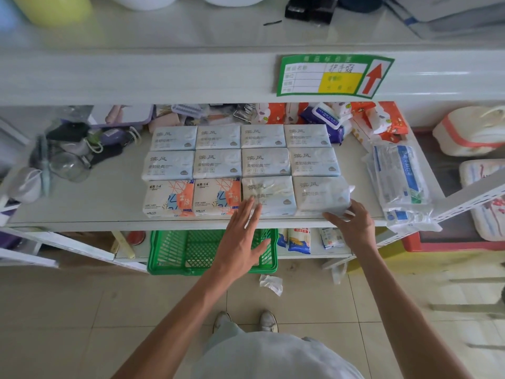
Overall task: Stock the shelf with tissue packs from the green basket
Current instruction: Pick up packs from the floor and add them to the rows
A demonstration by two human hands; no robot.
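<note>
While right hand (352, 221) touches pack (321, 195); basket (175, 253) below.

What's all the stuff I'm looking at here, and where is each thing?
Blue tissue packs: ten, pale blue, in rows on the middle shelf.
Orange-patterned tissue packs: two, white and orange, front left of the rows.
Green basket: one, green, looks empty, below the shelf.
Price label: one, green and yellow, upper shelf edge.
Clear bagged packs: blue-white, right end of shelf.
Left hand: open, over the front row.
Right hand: on the front right pack.
</note>
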